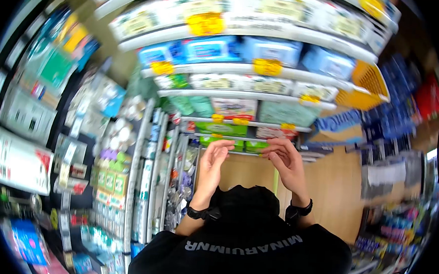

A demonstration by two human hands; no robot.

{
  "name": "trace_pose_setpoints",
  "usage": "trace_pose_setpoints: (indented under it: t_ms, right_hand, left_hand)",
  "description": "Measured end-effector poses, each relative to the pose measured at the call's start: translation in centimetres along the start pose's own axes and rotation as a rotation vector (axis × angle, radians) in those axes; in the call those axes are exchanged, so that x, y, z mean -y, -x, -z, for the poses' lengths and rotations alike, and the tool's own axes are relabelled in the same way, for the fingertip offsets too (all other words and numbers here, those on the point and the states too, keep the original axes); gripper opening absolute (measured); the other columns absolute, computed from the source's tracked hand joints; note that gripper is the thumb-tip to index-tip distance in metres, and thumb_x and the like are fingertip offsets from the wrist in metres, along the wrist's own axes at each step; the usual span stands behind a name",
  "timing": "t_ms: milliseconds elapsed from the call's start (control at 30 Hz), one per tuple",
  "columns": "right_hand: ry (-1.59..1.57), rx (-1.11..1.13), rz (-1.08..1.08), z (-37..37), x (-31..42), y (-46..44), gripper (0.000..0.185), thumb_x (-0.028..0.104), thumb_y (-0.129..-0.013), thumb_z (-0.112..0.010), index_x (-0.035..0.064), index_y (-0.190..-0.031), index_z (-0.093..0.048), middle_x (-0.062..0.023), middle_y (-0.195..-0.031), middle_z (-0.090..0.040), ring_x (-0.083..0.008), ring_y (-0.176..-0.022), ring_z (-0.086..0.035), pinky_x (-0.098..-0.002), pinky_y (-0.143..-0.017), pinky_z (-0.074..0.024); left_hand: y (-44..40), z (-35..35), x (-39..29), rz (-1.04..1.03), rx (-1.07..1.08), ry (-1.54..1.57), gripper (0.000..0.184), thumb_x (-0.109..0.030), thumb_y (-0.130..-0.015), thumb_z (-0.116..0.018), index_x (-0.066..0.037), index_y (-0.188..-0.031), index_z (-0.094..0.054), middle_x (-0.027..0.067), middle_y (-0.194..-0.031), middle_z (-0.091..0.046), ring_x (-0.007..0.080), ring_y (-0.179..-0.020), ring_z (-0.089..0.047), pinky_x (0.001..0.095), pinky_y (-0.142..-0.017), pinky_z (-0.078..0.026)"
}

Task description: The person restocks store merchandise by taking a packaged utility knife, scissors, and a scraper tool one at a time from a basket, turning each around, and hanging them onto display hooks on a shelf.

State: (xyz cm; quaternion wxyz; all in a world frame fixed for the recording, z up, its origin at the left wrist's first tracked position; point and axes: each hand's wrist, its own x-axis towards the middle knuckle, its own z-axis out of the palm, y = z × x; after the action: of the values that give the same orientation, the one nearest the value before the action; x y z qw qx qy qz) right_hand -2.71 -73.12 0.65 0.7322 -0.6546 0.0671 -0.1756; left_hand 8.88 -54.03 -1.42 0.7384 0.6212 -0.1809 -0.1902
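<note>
Head view: left hand (212,161) and right hand (288,165) were up, well apart, in front of the shelf rack (246,96). Grip: both loose and spread, fingers half curled, right thumb clear of its fingers. Nearest stock: green packs (222,128) on the low shelves, behind and between the fingertips; couldn't tell depth gap. Red-and-white pack (277,133) sat behind right fingertips. Blue packs (211,48) were higher up, yellow basket (371,88) right of rack. Label text blurred.

Shirt (244,230) matt cloth, flr (333,187) smooth, blue pkts (211,49) glossy plastic, green bxs (222,129) prob. card.
</note>
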Motion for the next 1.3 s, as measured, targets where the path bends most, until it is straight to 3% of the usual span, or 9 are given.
trace_pose_setpoints:
  t_ms: [233,767,1067,1300]
  right_hand:
    - [0.043,-0.310,0.042,9.0,2.3,7.1,0.028,0.003,-0.096,-0.058,-0.0026,-0.124,-0.054,-0.0124,-0.106,-0.068,-0.0185,-0.099,-0.065,-0.0318,-0.091,-0.0496]
    - [0.049,-0.681,0.067,16.9,3.6,15.0,0.027,0.003,-0.097,-0.056,-0.0032,-0.123,-0.054,-0.0127,-0.105,-0.068,-0.0178,-0.098,-0.064,-0.0313,-0.090,-0.0491]
    - [0.095,-0.797,0.033,25.4,5.1,12.2,0.023,0.005,-0.099,-0.056,-0.0033,-0.121,-0.056,-0.0114,-0.103,-0.067,-0.0162,-0.095,-0.062,-0.0304,-0.088,-0.0488]
    - [0.193,-0.717,-0.003,34.2,7.5,5.8,0.021,0.006,-0.100,-0.056,-0.0020,-0.119,-0.057,-0.0100,-0.103,-0.068,-0.0164,-0.094,-0.062,-0.0301,-0.087,-0.0486]
  left_hand:
    - [-0.3,-10.5,2.8,0.084,0.286,0.056,0.024,-0.021,-0.102,-0.055,-0.004,-0.118,-0.061,0.0073,-0.121,-0.065,0.0162,-0.112,-0.060,0.0300,-0.096,-0.043]
    - [-1.7,-23.7,5.9,0.182,0.686,0.059,0.025,-0.021,-0.101,-0.054,-0.004,-0.117,-0.061,0.0087,-0.119,-0.067,0.0162,-0.107,-0.062,0.0294,-0.090,-0.044]
    - [-8.0,-33.9,7.4,0.188,0.814,0.098,0.027,-0.025,-0.102,-0.053,-0.006,-0.121,-0.059,0.0061,-0.124,-0.064,0.0155,-0.110,-0.061,0.0297,-0.092,-0.043]
    - [-14.5,-40.8,8.3,0.160,0.783,0.174,0.024,-0.017,-0.102,-0.054,-0.005,-0.122,-0.057,0.0054,-0.123,-0.063,0.0146,-0.110,-0.059,0.0283,-0.094,-0.042]
